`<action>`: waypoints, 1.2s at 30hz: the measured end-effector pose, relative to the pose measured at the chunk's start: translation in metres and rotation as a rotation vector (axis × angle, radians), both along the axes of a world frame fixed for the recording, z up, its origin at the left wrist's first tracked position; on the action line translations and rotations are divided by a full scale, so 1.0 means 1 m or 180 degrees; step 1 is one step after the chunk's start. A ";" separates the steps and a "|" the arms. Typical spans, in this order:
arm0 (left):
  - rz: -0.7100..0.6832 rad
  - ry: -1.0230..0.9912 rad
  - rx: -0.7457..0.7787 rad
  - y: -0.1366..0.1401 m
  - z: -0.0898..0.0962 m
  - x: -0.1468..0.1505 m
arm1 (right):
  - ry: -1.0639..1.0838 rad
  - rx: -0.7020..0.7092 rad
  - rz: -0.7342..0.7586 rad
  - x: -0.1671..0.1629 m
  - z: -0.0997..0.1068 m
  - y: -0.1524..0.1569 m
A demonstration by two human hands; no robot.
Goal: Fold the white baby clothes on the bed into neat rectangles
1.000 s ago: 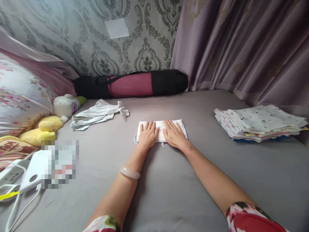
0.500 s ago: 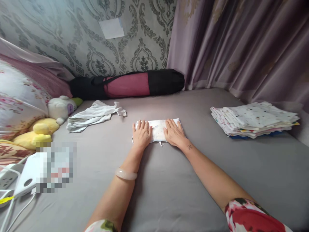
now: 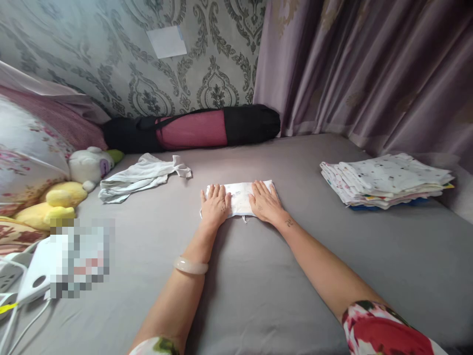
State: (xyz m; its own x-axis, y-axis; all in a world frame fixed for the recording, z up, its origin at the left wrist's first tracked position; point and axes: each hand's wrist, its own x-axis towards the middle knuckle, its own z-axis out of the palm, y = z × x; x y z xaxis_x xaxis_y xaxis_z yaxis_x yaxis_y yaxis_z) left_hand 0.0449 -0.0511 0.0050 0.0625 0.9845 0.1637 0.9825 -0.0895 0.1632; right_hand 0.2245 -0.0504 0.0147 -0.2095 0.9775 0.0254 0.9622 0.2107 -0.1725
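Note:
A small folded white cloth (image 3: 241,196) with a faint print and pale blue edging lies on the grey bed sheet (image 3: 258,286). Thin white ties stick out at its near edge and left side. My left hand (image 3: 215,206) rests flat on the cloth's left end, fingers stretched forward. Over the right end lies my right hand (image 3: 266,203), also flat with its fingers extended. Neither hand grips anything; both press or rest on top. The parts of the cloth under the palms are hidden.
A stack of folded printed cloths (image 3: 388,180) sits at the right. At the left lie a crumpled white garment (image 3: 144,177), plush toys (image 3: 59,202) and a white device with cables (image 3: 35,271). Along the wall rests a long black and maroon bag (image 3: 192,129).
Both hands stay flat on the folded cloth. The whole view has shifted slightly, so things appear a little further left.

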 end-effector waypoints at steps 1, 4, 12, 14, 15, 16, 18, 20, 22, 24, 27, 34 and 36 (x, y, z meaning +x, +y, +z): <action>0.0036 0.0003 0.0105 0.000 0.000 0.000 | -0.0009 0.0017 -0.0032 0.001 0.000 0.000; 0.0180 -0.0016 0.0469 0.000 -0.001 -0.004 | -0.0065 0.0122 -0.0193 0.005 0.002 0.003; 0.0421 -0.0216 -0.0083 0.007 -0.005 -0.018 | -0.0104 -0.0081 -0.0544 0.018 0.001 0.009; 0.0440 -0.0260 -0.0232 0.007 -0.004 -0.018 | -0.0091 -0.0129 -0.0554 0.018 -0.001 0.009; 0.0449 -0.0280 -0.0268 0.007 -0.004 -0.018 | -0.0086 -0.0122 -0.0557 0.018 -0.002 0.009; 0.0457 -0.0305 -0.0291 0.007 -0.003 -0.017 | -0.0079 -0.0118 -0.0559 0.018 -0.002 0.010; 0.0468 -0.0373 -0.0291 0.006 -0.002 -0.017 | -0.0052 -0.0133 -0.0556 0.018 -0.002 0.010; 0.0500 -0.0467 -0.0236 0.006 -0.001 -0.017 | -0.0004 -0.0172 -0.0575 0.019 -0.002 0.011; 0.0590 -0.0565 -0.0153 0.007 -0.001 -0.018 | 0.0026 -0.0137 -0.0655 0.021 -0.002 0.012; 0.0736 -0.0626 -0.0038 0.008 -0.001 -0.021 | 0.0016 -0.0046 -0.0760 0.023 -0.002 0.013; 0.0866 -0.0636 0.0105 0.010 -0.002 -0.026 | -0.0017 -0.0088 -0.0837 0.025 -0.005 0.015; 0.0856 -0.0877 0.0013 0.011 -0.002 -0.029 | -0.0072 -0.0297 -0.0832 0.026 -0.007 0.017; 0.0852 -0.0980 0.0066 0.010 -0.001 -0.030 | -0.0082 -0.0305 -0.0824 0.027 -0.004 0.016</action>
